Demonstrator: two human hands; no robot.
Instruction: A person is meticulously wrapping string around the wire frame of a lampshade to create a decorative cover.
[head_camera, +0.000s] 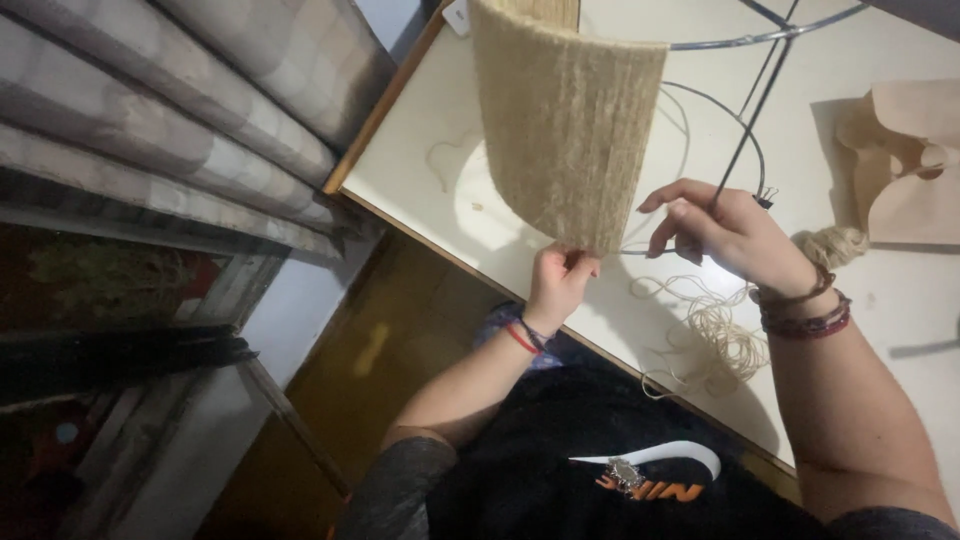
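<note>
A curved panel of tightly wound beige twine (565, 120) stands on a thin metal wire frame (745, 130) over the white table (440, 190). My left hand (557, 283) pinches the panel's lower edge from below. To the right of that edge, my right hand (722, 230) grips a wire of the frame, with a strand of twine running to it. A loose tangle of beige twine (712, 335) lies on the table below my right wrist, next to a small twine ball (832, 244).
A folded tan sheet, like leather or card (905, 160), lies at the table's right. A small black clip (766, 198) hangs on the frame by my right hand. Checked curtains (180, 110) and a dark window fill the left; the wooden floor (380, 350) shows below the table edge.
</note>
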